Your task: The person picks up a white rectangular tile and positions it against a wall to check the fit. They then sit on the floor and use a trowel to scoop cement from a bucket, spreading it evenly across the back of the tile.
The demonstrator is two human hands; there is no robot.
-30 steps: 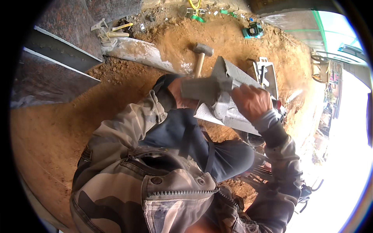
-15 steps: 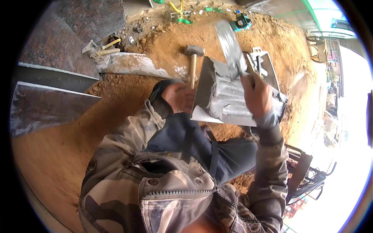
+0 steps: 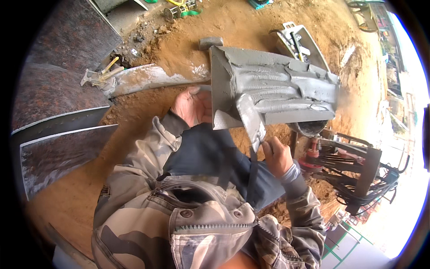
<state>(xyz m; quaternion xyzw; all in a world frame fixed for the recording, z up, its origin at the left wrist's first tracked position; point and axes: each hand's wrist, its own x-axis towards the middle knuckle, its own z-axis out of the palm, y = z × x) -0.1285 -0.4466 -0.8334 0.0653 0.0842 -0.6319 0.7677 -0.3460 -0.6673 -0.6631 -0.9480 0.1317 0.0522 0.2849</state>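
A rectangular slab (image 3: 218,101) stretches across the middle, its upper face covered with ridged wet grey mortar (image 3: 286,85). At its left end is my left hand (image 3: 192,106), palm turned toward me and fingers partly hidden along the slab's edge, steadying it. My right hand (image 3: 277,157) is closed around the handle of a trowel (image 3: 251,119), just below the slab's near edge. The trowel's blade is smeared with mortar and lies against the near left part of the coated face.
Behind the slab's far left corner shows a hammer head (image 3: 210,43). A light tray with tools (image 3: 309,49) stands beyond. A dark bucket (image 3: 312,128) and a machine with cables (image 3: 354,170) are at the right. Dark stone slabs (image 3: 58,80) stand at left, near a yellow-handled tool (image 3: 96,77).
My right hand has brought the trowel down from above the slab's far side to its near edge. The view has shifted, and more of the slab and the machine shows.
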